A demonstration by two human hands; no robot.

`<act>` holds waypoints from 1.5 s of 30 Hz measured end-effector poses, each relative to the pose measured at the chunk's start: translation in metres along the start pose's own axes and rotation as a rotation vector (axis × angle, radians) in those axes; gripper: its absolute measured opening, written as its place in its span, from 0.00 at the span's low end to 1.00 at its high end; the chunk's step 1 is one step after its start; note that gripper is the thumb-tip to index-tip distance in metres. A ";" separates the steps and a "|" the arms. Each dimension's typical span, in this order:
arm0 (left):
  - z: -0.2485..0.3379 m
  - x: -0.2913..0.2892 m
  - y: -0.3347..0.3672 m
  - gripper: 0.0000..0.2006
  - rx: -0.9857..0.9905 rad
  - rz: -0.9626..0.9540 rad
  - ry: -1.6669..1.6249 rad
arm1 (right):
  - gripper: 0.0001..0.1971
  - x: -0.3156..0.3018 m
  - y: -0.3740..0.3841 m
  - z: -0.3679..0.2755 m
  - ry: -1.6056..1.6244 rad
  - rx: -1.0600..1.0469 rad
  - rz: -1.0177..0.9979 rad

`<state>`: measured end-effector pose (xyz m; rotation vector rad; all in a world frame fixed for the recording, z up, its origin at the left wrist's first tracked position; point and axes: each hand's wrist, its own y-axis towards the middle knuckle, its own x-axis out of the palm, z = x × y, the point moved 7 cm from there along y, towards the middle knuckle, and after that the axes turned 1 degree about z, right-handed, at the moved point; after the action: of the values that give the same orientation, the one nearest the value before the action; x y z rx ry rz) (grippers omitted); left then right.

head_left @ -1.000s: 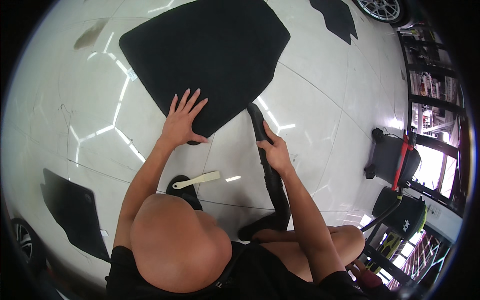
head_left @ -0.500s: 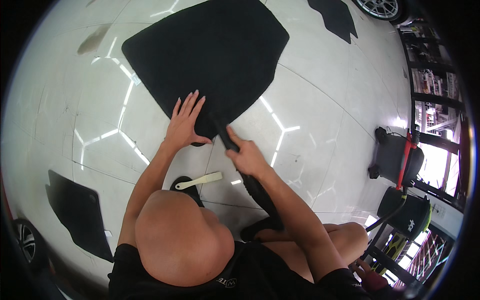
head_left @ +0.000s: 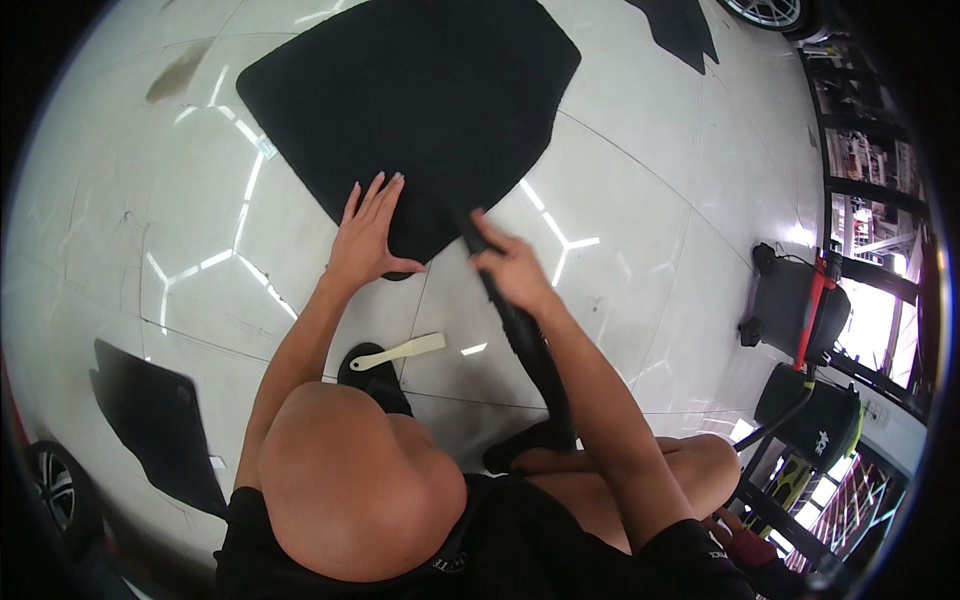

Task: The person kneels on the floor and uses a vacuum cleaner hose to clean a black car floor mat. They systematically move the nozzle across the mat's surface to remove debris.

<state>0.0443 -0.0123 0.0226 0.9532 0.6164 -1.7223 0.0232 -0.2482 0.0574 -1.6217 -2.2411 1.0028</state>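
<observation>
A large black car mat (head_left: 420, 110) lies flat on the pale tiled floor in front of me. My left hand (head_left: 368, 232) rests on its near left edge, fingers spread and thumb out to the side. Wrapped round a black vacuum hose (head_left: 525, 335) near its front end is my right hand (head_left: 512, 268), a little blurred. The hose's front end reaches over the mat's near right edge; its tip is hard to make out against the black. Behind my hands, a cream-coloured brush (head_left: 400, 351) with a flat handle lies partly across my dark shoe (head_left: 368, 378).
Another black mat (head_left: 155, 425) lies at the left, near a car wheel (head_left: 60, 485). A further dark mat (head_left: 682, 30) and a second wheel (head_left: 765, 8) are at the far right. Black wheeled machines (head_left: 795, 305) stand along the right side, by glazed shelving.
My right hand and the hose have moved away and to the right along the mat's edge. My left hand stays spread on the mat. The view has shifted slightly.
</observation>
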 end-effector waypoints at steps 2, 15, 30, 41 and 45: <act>-0.001 0.001 0.002 0.74 -0.005 -0.002 0.008 | 0.40 0.003 -0.009 -0.002 -0.033 0.091 0.053; -0.007 0.006 0.002 0.74 0.004 -0.005 0.042 | 0.41 0.049 -0.027 -0.009 -0.549 -0.259 -0.046; -0.004 0.004 -0.002 0.73 -0.015 0.024 0.020 | 0.42 0.002 -0.012 0.006 0.002 0.060 0.052; -0.001 0.007 -0.001 0.73 -0.019 0.031 0.018 | 0.42 -0.007 -0.006 0.005 0.074 0.157 0.186; -0.008 0.006 -0.003 0.75 -0.034 0.012 0.018 | 0.41 0.044 -0.016 -0.010 -0.374 -0.206 -0.148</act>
<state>0.0427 -0.0083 0.0137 0.9477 0.6478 -1.6892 -0.0003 -0.2073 0.0646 -1.4065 -2.7453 1.1468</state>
